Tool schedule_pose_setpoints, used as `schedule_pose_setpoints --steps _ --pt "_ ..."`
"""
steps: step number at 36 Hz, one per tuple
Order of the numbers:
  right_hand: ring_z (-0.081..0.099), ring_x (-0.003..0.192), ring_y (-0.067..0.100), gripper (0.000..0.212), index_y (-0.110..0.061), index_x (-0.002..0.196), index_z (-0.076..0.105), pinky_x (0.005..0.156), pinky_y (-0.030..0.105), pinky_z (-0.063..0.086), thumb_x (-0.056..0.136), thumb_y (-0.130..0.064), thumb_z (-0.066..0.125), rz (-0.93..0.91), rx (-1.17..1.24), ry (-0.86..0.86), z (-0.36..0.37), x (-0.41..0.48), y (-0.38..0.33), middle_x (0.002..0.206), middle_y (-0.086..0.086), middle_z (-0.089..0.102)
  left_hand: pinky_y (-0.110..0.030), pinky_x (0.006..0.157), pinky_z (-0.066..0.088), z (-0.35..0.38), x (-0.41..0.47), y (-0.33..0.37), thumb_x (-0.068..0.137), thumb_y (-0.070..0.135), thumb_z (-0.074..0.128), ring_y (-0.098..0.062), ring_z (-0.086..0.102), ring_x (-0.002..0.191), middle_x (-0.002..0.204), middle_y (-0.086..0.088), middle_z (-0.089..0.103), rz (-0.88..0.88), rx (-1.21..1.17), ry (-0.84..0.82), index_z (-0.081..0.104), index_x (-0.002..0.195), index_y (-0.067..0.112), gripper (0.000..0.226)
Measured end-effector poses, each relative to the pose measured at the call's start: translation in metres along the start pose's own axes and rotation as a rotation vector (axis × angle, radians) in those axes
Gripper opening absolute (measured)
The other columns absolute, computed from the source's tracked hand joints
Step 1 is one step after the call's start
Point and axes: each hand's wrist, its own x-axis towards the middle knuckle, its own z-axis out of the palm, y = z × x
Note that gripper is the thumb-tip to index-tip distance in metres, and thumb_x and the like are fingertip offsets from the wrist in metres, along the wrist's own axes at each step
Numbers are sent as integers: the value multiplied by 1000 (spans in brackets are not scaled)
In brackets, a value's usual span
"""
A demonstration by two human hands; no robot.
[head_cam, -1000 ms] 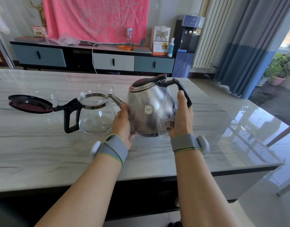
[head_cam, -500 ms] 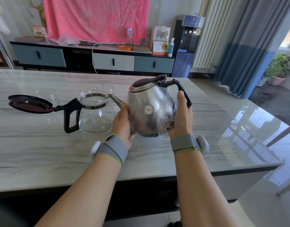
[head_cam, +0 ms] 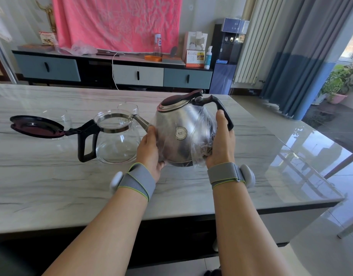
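Observation:
A steel kettle (head_cam: pixel 184 134) with a dark lid, a black handle and a film of clear plastic round its body is tilted a little, its spout pointing left. My left hand (head_cam: pixel 149 150) grips its left side just under the spout. My right hand (head_cam: pixel 221 144) grips its right side below the handle, over the crumpled plastic. The kettle's base sits at or just above the marble table (head_cam: pixel 52 186); which one I cannot tell.
A glass pot (head_cam: pixel 116 142) with a black handle stands just left of the kettle, its dark lid (head_cam: pixel 36 127) hinged open to the left. Two small glass cups (head_cam: pixel 128 108) stand behind it. The table's right edge is near my right arm.

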Motion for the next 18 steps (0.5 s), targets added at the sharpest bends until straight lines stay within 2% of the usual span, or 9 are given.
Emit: schedule_pose_setpoints --steps 2,5,6,10,15,18 --pt "67 121 27 47 -32 105 66 109 52 54 70 -63 73 3 6 0 0 1 1 124 -2 70 -52 95 53 0 0 0 99 59 48 -20 64 105 123 4 67 3 5 1 63 114 35 31" --pt "67 124 33 41 -31 97 66 107 56 55 72 -61 74 -4 26 1 0 2 2 113 -3 70 -39 79 56 0 0 -1 99 58 49 -16 66 98 118 4 70 12 6 0 64 106 32 31" --pt "67 124 33 40 -31 97 66 106 57 56 72 -61 74 -6 28 1 0 3 2 112 -2 70 -38 77 55 0 0 -1 99 57 49 -16 66 97 118 4 70 14 4 -1 64 105 32 31" --pt "67 123 32 42 -30 98 66 105 57 56 72 -62 74 -1 29 4 -1 2 2 118 3 73 -43 85 56 0 2 -2 98 59 50 -18 66 103 118 5 69 12 0 0 65 108 33 31" --pt "65 125 37 55 -17 105 66 105 59 55 73 -61 74 -2 39 19 -1 2 2 124 12 73 -48 92 55 -1 2 -1 99 58 49 -18 65 102 116 6 68 10 2 1 64 106 34 29" --pt "61 128 40 68 -11 118 56 105 61 55 76 -60 74 -3 49 18 -2 4 3 107 3 68 -51 95 53 0 2 -1 99 59 49 -19 64 105 118 6 67 6 7 5 63 110 35 29"
